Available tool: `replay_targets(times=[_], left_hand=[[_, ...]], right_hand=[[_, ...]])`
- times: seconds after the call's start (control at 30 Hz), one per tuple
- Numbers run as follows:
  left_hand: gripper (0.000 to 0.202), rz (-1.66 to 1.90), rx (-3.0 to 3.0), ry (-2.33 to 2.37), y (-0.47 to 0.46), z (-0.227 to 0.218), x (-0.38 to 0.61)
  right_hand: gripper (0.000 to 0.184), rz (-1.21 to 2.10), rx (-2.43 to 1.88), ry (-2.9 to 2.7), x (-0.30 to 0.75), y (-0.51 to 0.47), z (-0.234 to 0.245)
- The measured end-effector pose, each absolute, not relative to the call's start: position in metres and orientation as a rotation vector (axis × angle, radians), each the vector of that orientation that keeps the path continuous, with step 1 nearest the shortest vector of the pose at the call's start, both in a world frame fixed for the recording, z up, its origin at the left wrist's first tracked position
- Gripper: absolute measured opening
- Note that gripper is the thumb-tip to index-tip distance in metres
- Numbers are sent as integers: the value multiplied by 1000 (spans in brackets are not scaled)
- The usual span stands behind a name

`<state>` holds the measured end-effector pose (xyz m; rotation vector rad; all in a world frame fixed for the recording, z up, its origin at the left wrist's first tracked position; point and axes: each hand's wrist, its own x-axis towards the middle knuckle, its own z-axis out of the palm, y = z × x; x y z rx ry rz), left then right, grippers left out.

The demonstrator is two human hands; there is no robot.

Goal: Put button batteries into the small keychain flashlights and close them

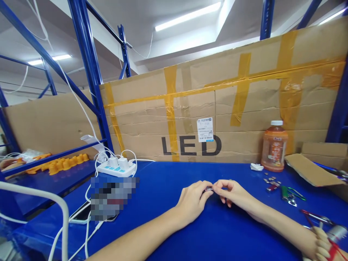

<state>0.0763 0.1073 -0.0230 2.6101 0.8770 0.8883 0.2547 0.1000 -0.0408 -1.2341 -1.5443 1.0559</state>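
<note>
Forearms [141, 235] bracket open tabletop [220, 235], left hand [191, 202] and right hand [236, 195] pinching a small item [208, 189], clear of edges.

We've got 1 sm. piece [208, 189] in view, dark w/ paler, silvery bits; finer detail's too tiny & part-hidden to ID. It's btwn thumb & fingers of our left hand [191, 202], pinched, a short strip showing. Pose: roughly horiz., long side running left–right. Our right hand [236, 194] has its fingertips right at the piece's right end; can't tell if they grip it too. Loc.: a bit right of ctr, between near & far.
</note>
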Motion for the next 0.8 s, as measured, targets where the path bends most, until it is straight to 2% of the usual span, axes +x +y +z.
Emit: replay_targets(times=[0.47,0.8], left_hand=[[16,933,2419,863,114,-30,79],[15,932,2343,887,118,-31,81]], right_hand=[[50,990,-1284,-1517,247,97,-38],[44,940,-1258,-1503,249,94,-33]])
